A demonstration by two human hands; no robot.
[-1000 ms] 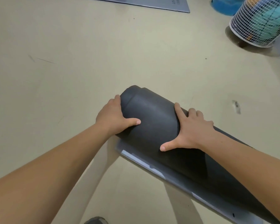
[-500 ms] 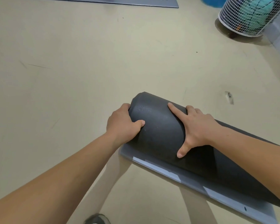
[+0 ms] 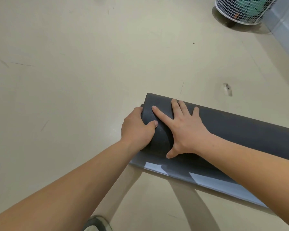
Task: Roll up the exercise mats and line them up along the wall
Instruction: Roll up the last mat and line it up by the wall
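A dark grey exercise mat [image 3: 240,130] lies rolled into a thick cylinder on the beige floor, running from the centre to the right edge. A short flat strip of it [image 3: 182,169] lies unrolled on the near side. My left hand [image 3: 137,130] cups the roll's left end, thumb on top and fingers round the end face. My right hand [image 3: 182,129] presses flat on top of the roll with fingers spread and straight, just right of the left hand.
A white wire basket [image 3: 240,9] holding teal things stands at the top right, next to a pale tiled wall [image 3: 285,35]. A shoe tip [image 3: 97,224] shows at the bottom edge. Bare floor [image 3: 73,72] spreads left and ahead.
The roll has turned further away from me and the flat strip has shortened. Both hands moved closer together at the left end. The other mat at the top has left view.
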